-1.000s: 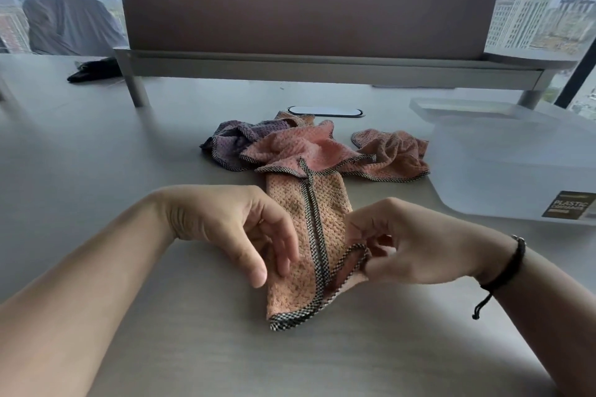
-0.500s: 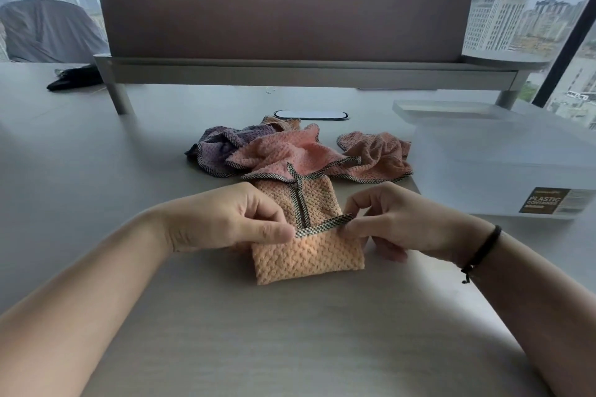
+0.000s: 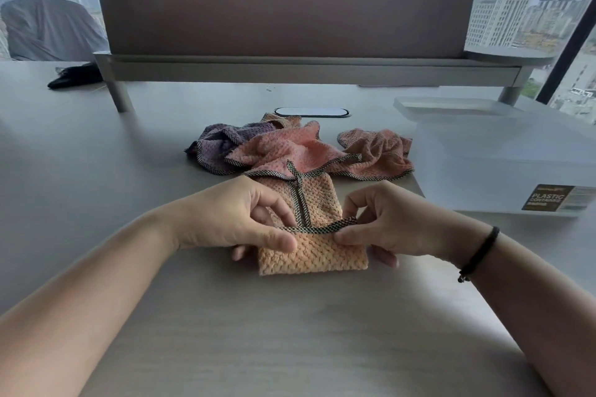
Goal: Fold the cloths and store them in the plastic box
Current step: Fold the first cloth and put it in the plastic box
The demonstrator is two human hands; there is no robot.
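**Two hands pinch the folded orange cloth's trimmed edge**

Your left hand [image 3: 232, 219] has thumb and fingers [image 3: 280, 240] closed on the left end of the checkered trim, and your right hand [image 3: 387, 226] pinches the right end of that same trim between thumb and forefinger. Lower fingers of both hands tuck under the sides of the orange cloth [image 3: 312, 255]. That cloth lies on the bench [image 3: 290, 332], with its near half doubled back over itself so the trimmed hem runs across its middle.

Just beyond the orange cloth sits a loose heap: a pink cloth [image 3: 283, 151] overlaps its far end, a purple cloth [image 3: 219, 145] lies to the left of the pink one, and another crumpled pink cloth [image 3: 377, 153] lies to the right of it. Right of the orange cloth, well apart from it, stands the plastic box [image 3: 503, 167], translucent, with a dark label on its near wall; its lid [image 3: 451, 106] lies behind the box. Behind the heap, a dark-rimmed oval cable port [image 3: 311, 112] sits in the bench, and further back stands a brown divider screen [image 3: 283, 6].
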